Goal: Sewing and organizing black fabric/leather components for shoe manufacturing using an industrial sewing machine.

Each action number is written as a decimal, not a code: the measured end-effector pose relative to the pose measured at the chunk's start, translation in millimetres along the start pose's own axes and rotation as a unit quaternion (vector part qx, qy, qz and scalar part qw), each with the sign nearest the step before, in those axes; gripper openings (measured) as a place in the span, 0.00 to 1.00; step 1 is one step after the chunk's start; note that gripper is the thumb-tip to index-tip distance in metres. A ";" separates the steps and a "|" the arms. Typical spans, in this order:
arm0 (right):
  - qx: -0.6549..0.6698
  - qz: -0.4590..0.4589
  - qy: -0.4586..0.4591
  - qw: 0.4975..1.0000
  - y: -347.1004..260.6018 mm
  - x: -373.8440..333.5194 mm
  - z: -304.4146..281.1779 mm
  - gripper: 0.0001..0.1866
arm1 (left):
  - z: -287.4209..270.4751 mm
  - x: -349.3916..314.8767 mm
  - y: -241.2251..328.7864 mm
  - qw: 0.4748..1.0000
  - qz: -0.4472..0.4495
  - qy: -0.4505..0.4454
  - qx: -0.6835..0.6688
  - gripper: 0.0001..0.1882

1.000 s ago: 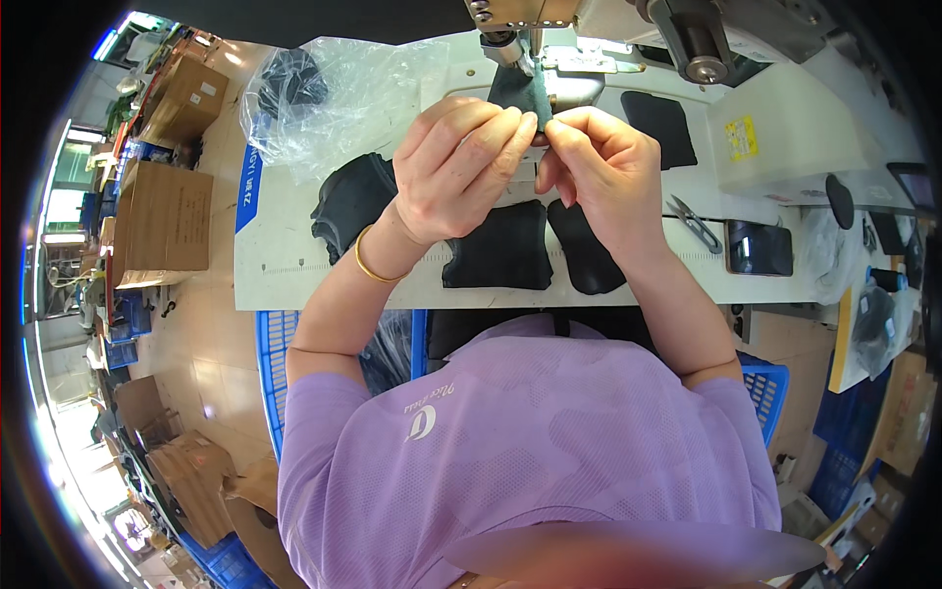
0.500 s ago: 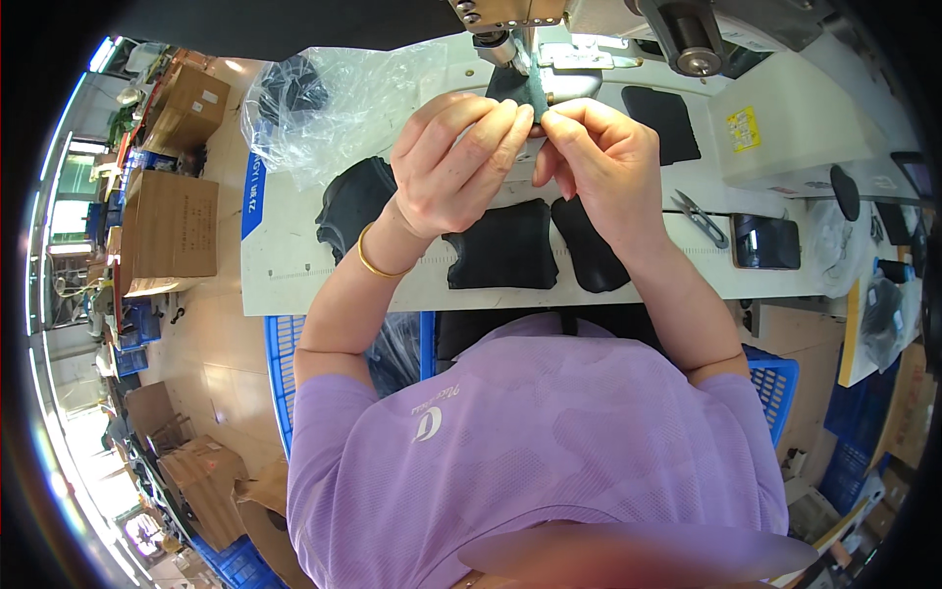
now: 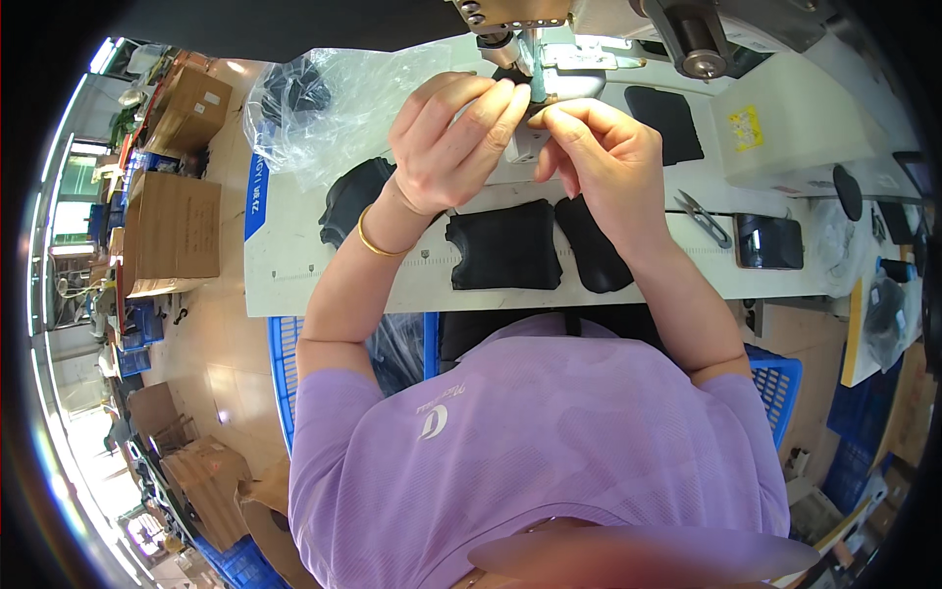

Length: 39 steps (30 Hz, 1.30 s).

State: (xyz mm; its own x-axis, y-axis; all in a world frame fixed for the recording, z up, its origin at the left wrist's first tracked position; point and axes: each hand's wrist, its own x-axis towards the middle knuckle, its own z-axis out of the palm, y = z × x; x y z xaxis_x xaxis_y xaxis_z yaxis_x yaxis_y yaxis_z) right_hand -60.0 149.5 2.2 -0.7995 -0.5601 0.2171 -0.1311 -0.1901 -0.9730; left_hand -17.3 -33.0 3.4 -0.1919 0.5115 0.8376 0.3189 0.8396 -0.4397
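Note:
Just in front of the sewing machine's needle area (image 3: pixel 530 49), both my hands are raised with fingers pinched. My left hand (image 3: pixel 446 147), a gold bangle at its wrist, is closed at the left edge of a small dark fabric piece (image 3: pixel 508 75). My right hand (image 3: pixel 608 162) pinches at its near right edge, thumb against forefinger. Fingers hide most of this piece. A grey-green strip (image 3: pixel 538 86) stands upright between the hands, below the machine head. Under my forearms lie flat black cut pieces (image 3: pixel 505 245) and a rounded black piece (image 3: pixel 592 250).
Left on the white table (image 3: pixel 294 255) are a clear plastic bag (image 3: pixel 334 113) and another black piece (image 3: pixel 353 196). To the right lie a black panel (image 3: pixel 664 126), thread snips (image 3: pixel 705 218) and a phone (image 3: pixel 768 241). Blue baskets (image 3: pixel 285 368) flank my lap; cardboard boxes (image 3: pixel 175 231) stand left.
My left fingers have shifted slightly up and away from the right fingertips, opening a small gap between the hands. The right hand stays nearly in place. Table items have not moved.

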 end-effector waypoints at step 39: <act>-0.028 0.034 -0.057 0.997 12.8 -24.5 8.8 0.10 | 28.4 -4.8 -14.0 0.996 -0.024 0.085 0.011 0.15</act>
State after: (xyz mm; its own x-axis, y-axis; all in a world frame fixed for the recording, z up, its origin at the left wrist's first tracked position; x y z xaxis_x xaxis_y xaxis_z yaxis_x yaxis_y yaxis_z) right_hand -36.9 153.6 -14.9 -0.7362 -0.6587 0.1550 -0.1134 -0.1057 -0.9879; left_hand -47.2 -42.1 -3.7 -0.0465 0.4337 0.8999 0.2930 0.8671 -0.4028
